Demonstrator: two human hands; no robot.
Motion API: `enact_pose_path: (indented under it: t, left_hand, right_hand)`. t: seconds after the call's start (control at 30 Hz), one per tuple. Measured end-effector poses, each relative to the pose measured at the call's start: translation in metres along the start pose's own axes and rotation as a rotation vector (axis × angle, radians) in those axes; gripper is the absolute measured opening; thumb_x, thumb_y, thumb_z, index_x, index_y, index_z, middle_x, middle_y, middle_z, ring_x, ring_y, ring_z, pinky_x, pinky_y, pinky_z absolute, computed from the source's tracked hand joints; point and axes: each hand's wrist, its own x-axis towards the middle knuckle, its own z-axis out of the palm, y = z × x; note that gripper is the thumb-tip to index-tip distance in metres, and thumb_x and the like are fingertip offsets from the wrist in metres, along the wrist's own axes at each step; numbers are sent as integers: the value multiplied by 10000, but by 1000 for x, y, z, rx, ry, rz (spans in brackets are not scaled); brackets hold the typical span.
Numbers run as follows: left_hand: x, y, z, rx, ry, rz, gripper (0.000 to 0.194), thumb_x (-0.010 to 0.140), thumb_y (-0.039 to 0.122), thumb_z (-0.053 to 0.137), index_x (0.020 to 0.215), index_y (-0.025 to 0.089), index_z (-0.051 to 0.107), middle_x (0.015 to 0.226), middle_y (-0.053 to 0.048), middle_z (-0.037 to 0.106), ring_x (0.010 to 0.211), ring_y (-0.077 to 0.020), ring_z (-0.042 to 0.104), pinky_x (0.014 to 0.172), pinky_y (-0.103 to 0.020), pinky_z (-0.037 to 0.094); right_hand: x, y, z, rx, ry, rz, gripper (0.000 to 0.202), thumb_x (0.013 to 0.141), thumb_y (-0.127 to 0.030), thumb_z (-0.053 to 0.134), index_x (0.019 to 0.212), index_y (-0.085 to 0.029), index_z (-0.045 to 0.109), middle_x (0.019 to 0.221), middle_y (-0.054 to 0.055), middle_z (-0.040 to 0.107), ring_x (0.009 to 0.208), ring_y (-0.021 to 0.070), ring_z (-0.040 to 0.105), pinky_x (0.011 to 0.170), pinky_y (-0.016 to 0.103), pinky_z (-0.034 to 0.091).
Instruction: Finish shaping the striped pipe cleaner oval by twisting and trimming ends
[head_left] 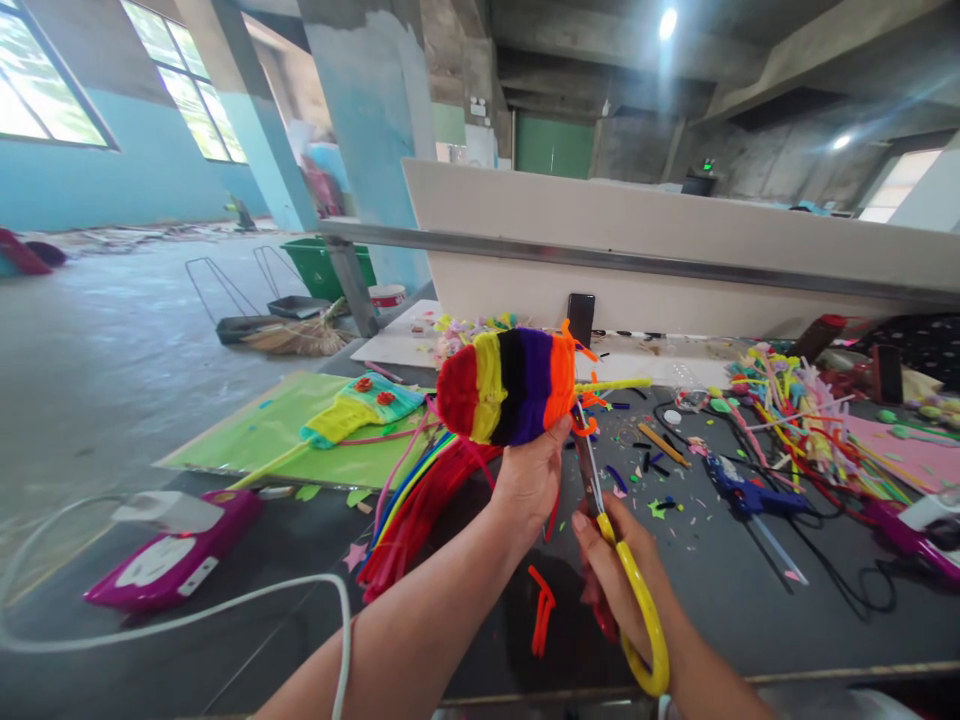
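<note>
My left hand grips a striped pipe-cleaner piece by its lower right edge, lifted over the table. Its bands run red, yellow, black, purple and orange, with loose orange ends at the right. In my right hand is a pair of scissors with yellow and red handles. The blades point up and touch or nearly touch the orange ends; whether they are closed on one I cannot tell. Bent orange pipe cleaners lie below. A bundle of red, blue and yellow pipe cleaners is left of my left wrist.
On a green sheet lies a yellow and turquoise pipe-cleaner piece. Purple power strips sit at both sides, a white cable near my left arm. A blue glue gun, scraps and a pencil are at right; a phone stands behind.
</note>
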Motion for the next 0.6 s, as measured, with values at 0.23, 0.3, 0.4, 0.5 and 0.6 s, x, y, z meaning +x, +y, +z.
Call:
enact_pose_path:
  t: [0.23, 0.3, 0.4, 0.5, 0.6]
  left_hand:
    - [0, -7, -5, 9, 53, -24, 478, 640, 94, 728, 1085, 228, 616, 885, -8, 707, 999, -183, 615, 951, -331, 416]
    - [0, -9, -5, 0, 59, -28, 495, 638, 94, 730, 1096, 237, 610, 922, -7, 706, 1016, -185, 610, 961, -338, 413]
    - [-1, -12, -6, -17, 63, -12, 521, 628, 88, 738, 1107, 240, 602, 981, -7, 698, 1028, -181, 607, 974, -337, 407]
    - [0, -15, -9, -25, 64, -35, 532, 632, 94, 739, 1124, 229, 591, 972, -13, 699, 1057, -181, 594, 988, -329, 396]
    - [-1, -18, -10, -12, 78, -53, 517, 643, 107, 734, 1126, 219, 588, 974, -22, 699, 1077, -192, 583, 983, -332, 400]
  right_hand:
    - [0, -5, 1, -138, 56, -34, 307, 823, -507, 461, 820, -204, 510, 558, -49, 453, 461, 103, 447, 414, 204, 381]
    - [0, -4, 2, -164, 94, -88, 286, 818, -480, 483, 771, -200, 520, 575, -39, 463, 520, 111, 448, 472, 214, 376]
    - [1, 0, 6, -129, 122, -115, 286, 811, -477, 501, 739, -201, 513, 570, -37, 463, 544, 120, 442, 501, 225, 367]
    - [1, 6, 11, -33, 105, -66, 308, 821, -509, 476, 750, -211, 501, 505, -49, 437, 478, 116, 428, 448, 222, 350]
    - [3, 14, 15, 60, 40, -37, 330, 821, -538, 471, 746, -217, 477, 454, -71, 399, 391, 98, 383, 380, 212, 321]
